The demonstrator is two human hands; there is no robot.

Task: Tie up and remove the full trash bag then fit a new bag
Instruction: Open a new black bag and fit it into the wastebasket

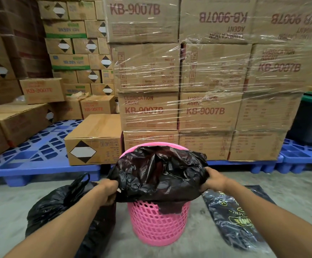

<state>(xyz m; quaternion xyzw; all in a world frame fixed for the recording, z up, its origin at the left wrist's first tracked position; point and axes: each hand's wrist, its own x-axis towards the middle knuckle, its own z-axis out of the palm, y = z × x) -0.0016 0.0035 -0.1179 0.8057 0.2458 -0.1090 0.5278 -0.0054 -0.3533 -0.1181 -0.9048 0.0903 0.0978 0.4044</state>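
A pink perforated bin (157,224) stands on the concrete floor in front of me. A fresh black bag (160,174) is spread over its mouth, and its edge hangs down over the front rim. My left hand (109,190) grips the bag's left edge and my right hand (214,180) grips its right edge. Part of the pink rim shows behind the bag. The full black trash bag (58,207), with its handles tied, sits on the floor left of the bin, partly behind my left forearm.
A printed plastic pack of bags (231,218) lies on the floor to the right of the bin. Blue pallets (39,161) carry stacked cardboard boxes (151,108), some shrink-wrapped, right behind the bin. A dark tub with a green lid (311,123) stands at far right.
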